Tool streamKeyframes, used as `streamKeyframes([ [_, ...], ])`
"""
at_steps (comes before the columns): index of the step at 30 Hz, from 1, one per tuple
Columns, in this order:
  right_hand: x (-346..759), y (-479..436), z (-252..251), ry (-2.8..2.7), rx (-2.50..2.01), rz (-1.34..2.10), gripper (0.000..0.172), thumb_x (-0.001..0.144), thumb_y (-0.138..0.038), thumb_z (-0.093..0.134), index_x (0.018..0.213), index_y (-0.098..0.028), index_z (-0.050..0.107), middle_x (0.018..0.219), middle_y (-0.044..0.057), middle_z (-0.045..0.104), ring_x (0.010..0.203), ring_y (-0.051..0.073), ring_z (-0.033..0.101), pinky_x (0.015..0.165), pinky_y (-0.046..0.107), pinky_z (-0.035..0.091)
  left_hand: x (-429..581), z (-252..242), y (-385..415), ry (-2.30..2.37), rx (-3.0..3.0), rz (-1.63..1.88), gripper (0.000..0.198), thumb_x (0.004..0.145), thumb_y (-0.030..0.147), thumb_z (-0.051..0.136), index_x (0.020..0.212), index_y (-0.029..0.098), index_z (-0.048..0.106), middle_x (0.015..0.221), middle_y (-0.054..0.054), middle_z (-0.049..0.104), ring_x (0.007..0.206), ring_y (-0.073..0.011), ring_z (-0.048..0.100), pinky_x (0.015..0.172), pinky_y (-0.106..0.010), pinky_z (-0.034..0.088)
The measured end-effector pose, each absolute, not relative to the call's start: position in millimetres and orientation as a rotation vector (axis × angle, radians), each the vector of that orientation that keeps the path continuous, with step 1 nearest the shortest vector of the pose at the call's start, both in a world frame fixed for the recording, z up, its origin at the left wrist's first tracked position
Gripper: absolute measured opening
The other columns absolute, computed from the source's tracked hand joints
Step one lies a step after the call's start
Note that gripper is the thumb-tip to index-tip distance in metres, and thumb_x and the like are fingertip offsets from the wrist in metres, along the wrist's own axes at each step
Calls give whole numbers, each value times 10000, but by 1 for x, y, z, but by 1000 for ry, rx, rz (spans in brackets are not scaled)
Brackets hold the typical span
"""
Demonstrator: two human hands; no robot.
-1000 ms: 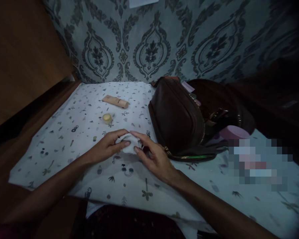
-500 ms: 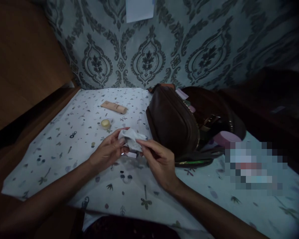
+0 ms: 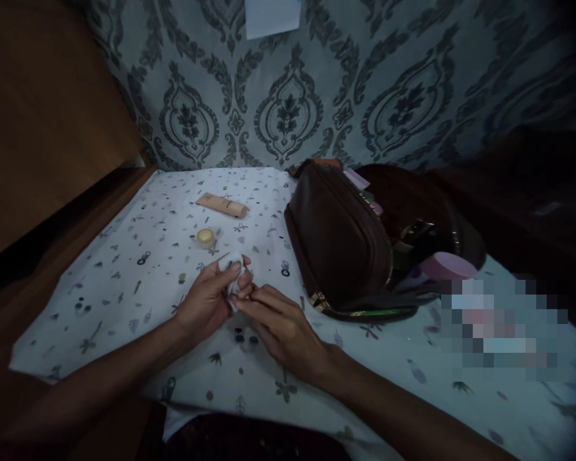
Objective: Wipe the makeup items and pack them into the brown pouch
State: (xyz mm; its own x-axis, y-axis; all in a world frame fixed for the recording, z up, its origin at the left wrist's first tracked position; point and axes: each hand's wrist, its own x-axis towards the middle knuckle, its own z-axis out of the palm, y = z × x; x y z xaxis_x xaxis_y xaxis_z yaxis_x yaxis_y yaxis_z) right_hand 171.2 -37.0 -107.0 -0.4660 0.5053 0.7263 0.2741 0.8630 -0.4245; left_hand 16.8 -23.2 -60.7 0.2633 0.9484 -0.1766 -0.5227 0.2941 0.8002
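Observation:
A crumpled white tissue (image 3: 231, 261) is bunched up in my left hand (image 3: 206, 301), with the thumb pressed over it and the fingers curled round behind. My right hand (image 3: 288, 333) is closed, its fingertips pinching at the lower end of the bunched tissue. Whether anything else is wrapped inside is hidden by the fingers. Just beyond my left hand stands a small round jar (image 3: 206, 238) with a yellowish top. Farther back lies a beige squeeze tube (image 3: 221, 205) on its side.
A dark brown leather bag (image 3: 338, 237) lies with its zip open on the patterned white sheet (image 3: 125, 307), to the right. A pink round item (image 3: 448, 266) sits at its opening, beside a blurred-out patch. Wooden furniture (image 3: 52, 115) borders the left; a patterned wall (image 3: 288, 115) stands behind.
The tissue was spread between both hands and is now bunched in my left hand. My right hand has moved left and lower. A small pale object seen beneath the tissue is now hidden.

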Motion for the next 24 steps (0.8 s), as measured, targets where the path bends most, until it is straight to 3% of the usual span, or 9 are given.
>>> streamKeyframes([
  [4, 180, -34, -104, -2011, -682, 333, 247, 936, -96, 501, 1112, -196, 643, 905, 57, 668, 844, 176, 622, 736, 323, 556, 3, -53, -14, 884, 854, 1158, 422, 710, 433, 827, 874, 153, 557, 524, 112, 354, 436, -24, 294, 426, -139, 282],
  [8, 187, -32, -107, -2021, -1097, 287, 334, 886, -248, 606, 1206, -169, 558, 953, 72, 632, 772, 190, 617, 616, 312, 519, -18, -56, 0, 1020, 1085, 1083, 425, 770, 492, 756, 903, 215, 463, 553, 114, 347, 439, -37, 266, 414, -144, 197],
  [10, 186, -33, -108, -2125, -1214, 280, 445, 838, -317, 664, 1227, -152, 523, 1036, 96, 611, 774, 207, 618, 584, 320, 507, -25, -59, 4, 1101, 1187, 997, 403, 821, 512, 697, 912, 243, 411, 556, 116, 351, 439, -51, 279, 422, -154, 204],
  [12, 185, -33, -110, -2224, -1308, 302, 451, 823, -323, 678, 1207, -141, 525, 1074, 107, 595, 769, 214, 620, 591, 329, 502, -28, -61, 5, 1172, 1346, 912, 349, 872, 512, 630, 923, 246, 410, 562, 104, 383, 456, -70, 323, 444, -177, 248],
  [16, 183, -31, -109, -2304, -1425, 408, 206, 881, -231, 605, 1077, -167, 596, 1042, 80, 609, 748, 188, 620, 628, 306, 475, -26, -60, 0, 1206, 1823, 798, 236, 947, 436, 521, 891, 208, 496, 681, 37, 504, 603, -123, 463, 577, -241, 362],
  [19, 185, -29, -110, -2268, -1381, 476, 145, 908, -195, 575, 1045, -181, 620, 1019, 67, 629, 778, 181, 620, 677, 302, 467, -23, -61, -5, 1206, 2112, 754, 221, 978, 365, 463, 878, 194, 561, 805, -9, 555, 761, -172, 531, 683, -277, 403],
  [24, 187, -26, -112, -2138, -1307, 616, 109, 883, -196, 629, 991, -179, 620, 857, 25, 624, 734, 159, 581, 686, 283, 445, -19, -76, -12, 1246, 2295, 820, 212, 970, 327, 508, 1131, 204, 566, 941, -30, 646, 840, -189, 611, 722, -277, 457],
])
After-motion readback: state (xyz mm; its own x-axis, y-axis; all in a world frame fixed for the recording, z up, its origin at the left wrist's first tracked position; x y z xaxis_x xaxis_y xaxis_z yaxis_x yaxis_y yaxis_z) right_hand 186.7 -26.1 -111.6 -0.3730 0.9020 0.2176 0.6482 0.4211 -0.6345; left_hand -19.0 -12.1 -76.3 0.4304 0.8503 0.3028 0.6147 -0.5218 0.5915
